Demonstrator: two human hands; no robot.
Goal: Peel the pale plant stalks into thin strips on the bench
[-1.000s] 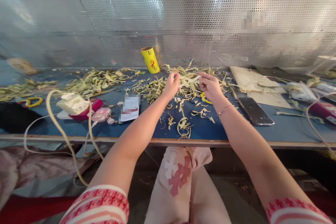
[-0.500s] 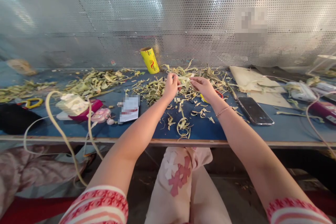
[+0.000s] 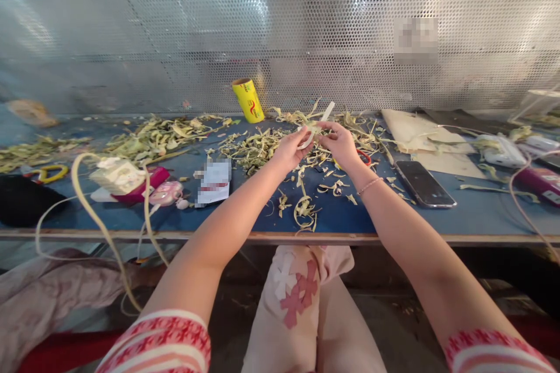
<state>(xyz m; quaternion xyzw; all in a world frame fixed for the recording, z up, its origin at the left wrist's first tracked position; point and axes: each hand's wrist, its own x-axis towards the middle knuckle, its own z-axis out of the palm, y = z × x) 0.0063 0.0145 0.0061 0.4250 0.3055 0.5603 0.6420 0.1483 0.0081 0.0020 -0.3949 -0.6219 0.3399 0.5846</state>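
My left hand [image 3: 292,149] and my right hand [image 3: 338,142] meet over the far half of the blue table, fingertips nearly together. Both are closed on a pale whitish-green strip [image 3: 328,111]; whether it is leaf or tape I cannot make out. One end sticks up past my right fingers, and a curled part shows by my left fingers. Beneath them lies a heap of dry, pale green leafy scraps [image 3: 256,148]. A red-handled tool [image 3: 364,156] is partly hidden behind my right wrist.
Behind the table [image 3: 258,215] rises a perforated metal panel [image 3: 306,29]. A yellow tube [image 3: 248,100] stands at the back. To the left are a leaf pile [image 3: 153,140], a power strip with cables [image 3: 122,178] and a phone-like item [image 3: 214,183]; a phone [image 3: 425,183] and cardboard [image 3: 420,134] lie right.
The strip went from stretched level between my hands to slanting, one end now pointing up and right. My left hand has turned and its fingers have spread along the strip.
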